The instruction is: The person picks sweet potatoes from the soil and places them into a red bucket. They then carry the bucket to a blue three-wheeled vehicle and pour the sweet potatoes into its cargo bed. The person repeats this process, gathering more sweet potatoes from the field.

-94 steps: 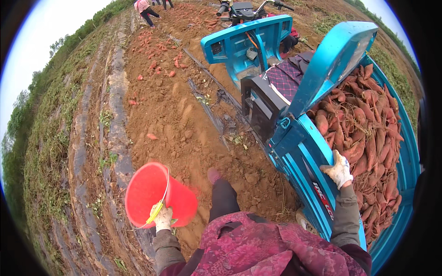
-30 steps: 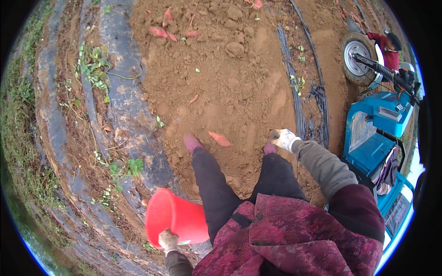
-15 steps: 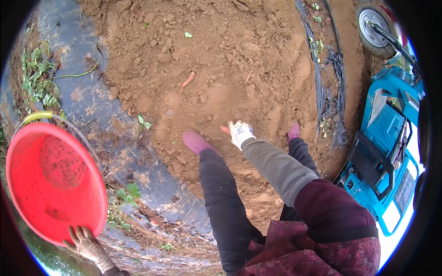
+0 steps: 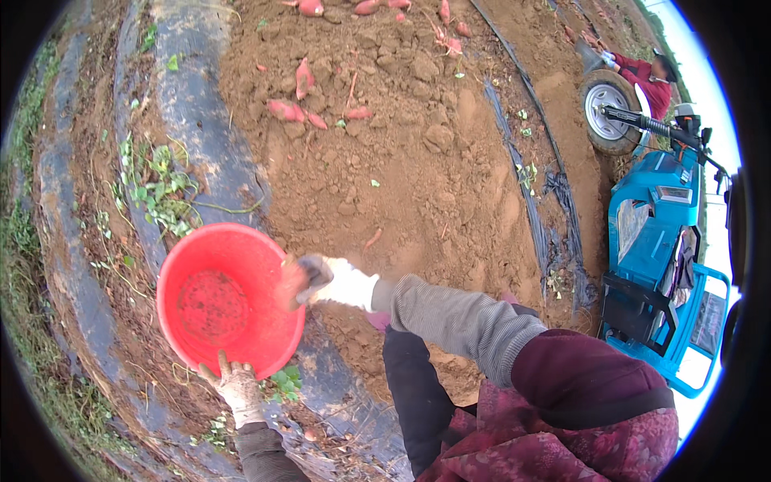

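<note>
My left hand [image 4: 238, 390], in a dirt-stained white glove, grips the near rim of a red plastic bucket [image 4: 269, 353]. The bucket is tilted, and its inside shows only soil on the bottom. Over the bucket's right rim is my right hand [image 4: 325, 281], in a white glove with a grey palm. Its fingers are closed on a brownish-pink sweet potato [image 4: 291, 283], blurred by motion. A small thin sweet potato [image 4: 373, 238] lies on the soil right of that hand.
Several sweet potatoes [image 4: 303, 79] lie on the loose soil [image 4: 418, 177] farther off. Black plastic film [image 4: 197, 88] and green vines [image 4: 157, 189] run along the left. A blue three-wheeled vehicle [image 4: 654, 241] stands at the right, with another person [image 4: 649, 84] beyond it.
My right hand has come up from the soil by my feet to the bucket, carrying the sweet potato. My left hand has brought the bucket rightward. The view has tipped to show more ground ahead.
</note>
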Available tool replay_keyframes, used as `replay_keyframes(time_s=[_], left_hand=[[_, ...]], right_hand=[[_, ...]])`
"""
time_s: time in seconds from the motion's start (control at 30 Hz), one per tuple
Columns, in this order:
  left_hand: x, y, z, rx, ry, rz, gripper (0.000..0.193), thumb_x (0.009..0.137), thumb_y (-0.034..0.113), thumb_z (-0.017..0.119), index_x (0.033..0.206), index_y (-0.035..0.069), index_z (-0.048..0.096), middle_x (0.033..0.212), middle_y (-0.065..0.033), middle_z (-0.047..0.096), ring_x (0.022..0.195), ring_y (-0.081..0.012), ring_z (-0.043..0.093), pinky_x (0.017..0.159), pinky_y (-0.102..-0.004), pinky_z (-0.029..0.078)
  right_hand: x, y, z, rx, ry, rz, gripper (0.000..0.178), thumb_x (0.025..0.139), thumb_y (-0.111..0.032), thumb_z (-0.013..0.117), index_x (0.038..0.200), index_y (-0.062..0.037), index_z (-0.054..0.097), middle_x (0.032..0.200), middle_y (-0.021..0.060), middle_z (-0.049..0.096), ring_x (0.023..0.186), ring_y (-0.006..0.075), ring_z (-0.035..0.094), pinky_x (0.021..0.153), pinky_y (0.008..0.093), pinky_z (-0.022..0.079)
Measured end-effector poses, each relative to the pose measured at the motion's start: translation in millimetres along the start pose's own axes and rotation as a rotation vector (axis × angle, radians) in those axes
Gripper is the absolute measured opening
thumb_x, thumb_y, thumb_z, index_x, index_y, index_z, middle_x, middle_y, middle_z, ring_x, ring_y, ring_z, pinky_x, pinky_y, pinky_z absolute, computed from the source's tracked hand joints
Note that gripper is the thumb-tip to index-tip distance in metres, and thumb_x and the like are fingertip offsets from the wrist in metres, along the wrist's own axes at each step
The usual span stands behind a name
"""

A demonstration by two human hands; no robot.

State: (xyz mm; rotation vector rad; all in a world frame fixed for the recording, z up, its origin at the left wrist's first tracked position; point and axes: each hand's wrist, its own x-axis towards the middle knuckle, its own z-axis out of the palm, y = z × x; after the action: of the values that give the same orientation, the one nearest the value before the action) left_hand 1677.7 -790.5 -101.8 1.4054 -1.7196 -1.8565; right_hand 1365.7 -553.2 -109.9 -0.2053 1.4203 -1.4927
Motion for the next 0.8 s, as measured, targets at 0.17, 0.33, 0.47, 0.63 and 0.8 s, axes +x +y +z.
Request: replay_keyframes(time_s=[0.17, 0.33, 0.47, 0.63, 0.8], left_hand=[[53.9, 43.4, 9.7, 0.070, -0.129, 0.097, 0.072, 0.095, 0.007, 0.050, 0.159, 0.026, 0.023, 0.128, -0.0121, 0.060, 0.084, -0.0201, 0.060, 0.083, -0.0455, 0.053], [100.3, 149.8, 71.4, 1.915, -0.467, 0.779, 0.026, 0.090, 0.015, 0.054, 0.116, 0.015, 0.060, 0.082, -0.0027, 0.066, 0.093, -0.0217, 0.066, 0.115, -0.0518, 0.037], [131.3, 242.2, 145.7, 1.047, -0.346, 0.452, 0.003, 0.080, 0.014, 0.062, 0.079, 0.014, 0.065, 0.070, -0.0047, 0.059, 0.083, -0.0236, 0.065, 0.115, -0.0538, 0.038], [218.1, 350.3, 256.2, 1.498, -0.582, 1.059, 0.021, 0.078, 0.012, 0.067, 0.097, 0.009, 0.059, 0.083, -0.0061, 0.057, 0.095, -0.0226, 0.061, 0.113, -0.0530, 0.041], [324.8, 414.0, 415.0, 0.985, -0.494, 0.931, 0.022, 0.077, 0.009, 0.068, 0.096, 0.010, 0.057, 0.094, -0.0072, 0.054, 0.100, -0.0223, 0.058, 0.115, -0.0532, 0.041]], right_hand=[[-9.3, -38.0, 8.2, -0.148, 0.150, 0.244, 0.052, 0.080, -0.041, 0.086, 0.112, -0.0033, 0.070, 0.107, 0.0081, 0.071, 0.101, 0.0197, 0.064, 0.089, 0.0350, 0.051], [-1.4, -56.9, -32.1, 0.065, 0.204, 0.564, 0.065, 0.080, -0.064, 0.078, 0.103, -0.0035, 0.072, 0.088, 0.0052, 0.070, 0.078, 0.0198, 0.062, 0.066, 0.0341, 0.050], [46.3, -87.7, -64.7, 0.344, 0.183, 0.648, 0.078, 0.082, -0.065, 0.077, 0.125, -0.0021, 0.064, 0.103, 0.0133, 0.069, 0.085, 0.0271, 0.069, 0.075, 0.0396, 0.057], [131.3, -174.7, -150.6, 0.735, 0.146, 0.525, 0.072, 0.085, -0.059, 0.076, 0.126, -0.0017, 0.064, 0.106, 0.0175, 0.073, 0.087, 0.0306, 0.074, 0.075, 0.0518, 0.061], [230.0, -303.1, -269.7, 0.723, 0.518, 0.124, 0.046, 0.086, -0.016, 0.078, 0.124, 0.0047, 0.063, 0.101, 0.0183, 0.074, 0.075, 0.0275, 0.075, 0.063, 0.0438, 0.065]])
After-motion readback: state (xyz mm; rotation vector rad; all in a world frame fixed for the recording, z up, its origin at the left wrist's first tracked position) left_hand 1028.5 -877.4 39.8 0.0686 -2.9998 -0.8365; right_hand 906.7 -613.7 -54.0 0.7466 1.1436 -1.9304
